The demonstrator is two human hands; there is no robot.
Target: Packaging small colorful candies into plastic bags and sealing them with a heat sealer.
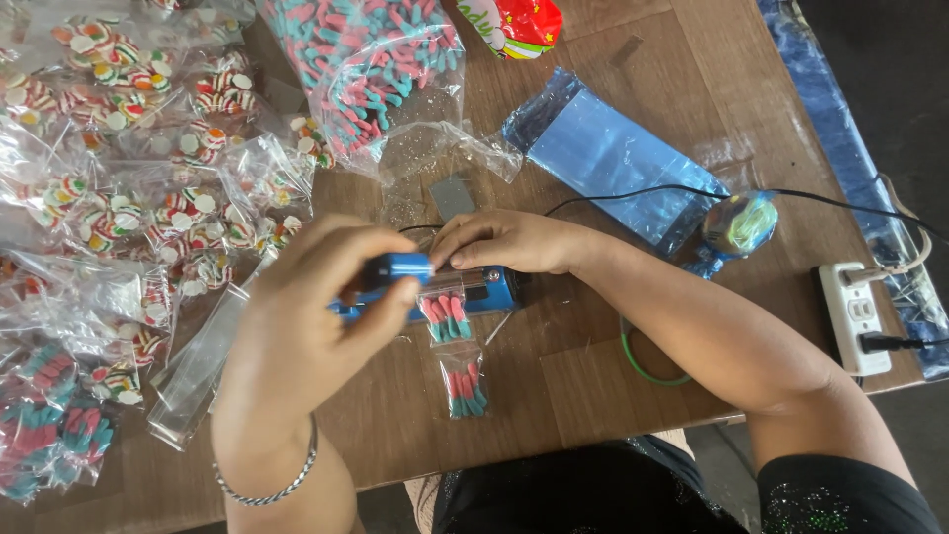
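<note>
My left hand (316, 307) grips the raised blue handle (395, 268) of a small blue heat sealer (474, 293) on the wooden table (583, 366). My right hand (504, 240) rests on the sealer's far side and pinches the top of a narrow clear pouch (447, 316) of red-and-teal gummy candies lying across the sealing bar. A second filled section of the pouch (465, 389) hangs toward me on the table.
Many sealed candy bags (129, 148) crowd the left side, with a large open bag of gummies (371, 59) behind. A stack of empty clear pouches (193, 371) lies at left, blue film bags (613, 158) at right, a power strip (855, 316) and black cable (643, 190) farther right.
</note>
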